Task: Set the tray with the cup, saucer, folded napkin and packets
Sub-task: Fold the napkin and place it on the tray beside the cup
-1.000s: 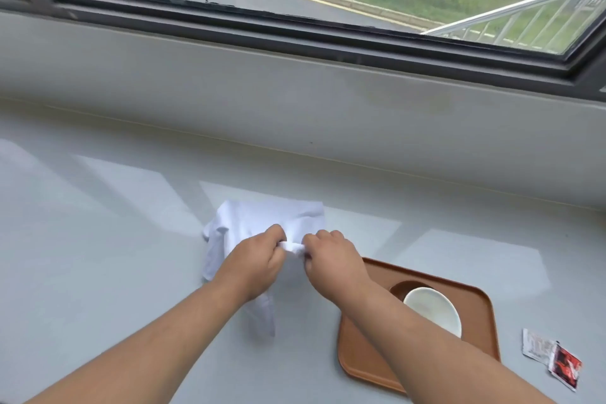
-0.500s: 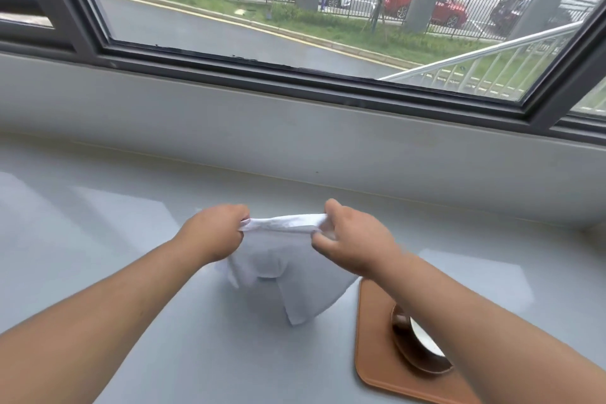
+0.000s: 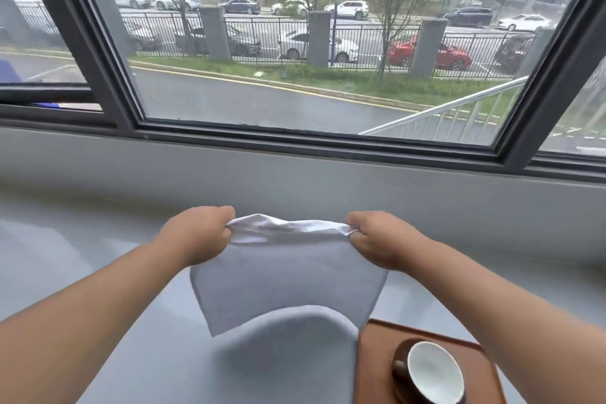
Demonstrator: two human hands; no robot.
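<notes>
Above the counter [image 3: 98, 272], a white napkin [image 3: 288, 275] is held stretched, its top corners pinched by the left hand [image 3: 200, 234] and right hand [image 3: 380, 239].

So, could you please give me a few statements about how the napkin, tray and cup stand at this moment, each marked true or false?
1. Both hands hold the napkin up by its top edge. True: the left hand and the right hand each pinch a corner.
2. The napkin lies folded on the tray. False: it hangs spread open in the air, left of the tray.
3. The cup sits on the tray. True.
4. The cup is full of coffee. False: its white inside looks empty.
5. The tray is blue. False: it is brown.
</notes>
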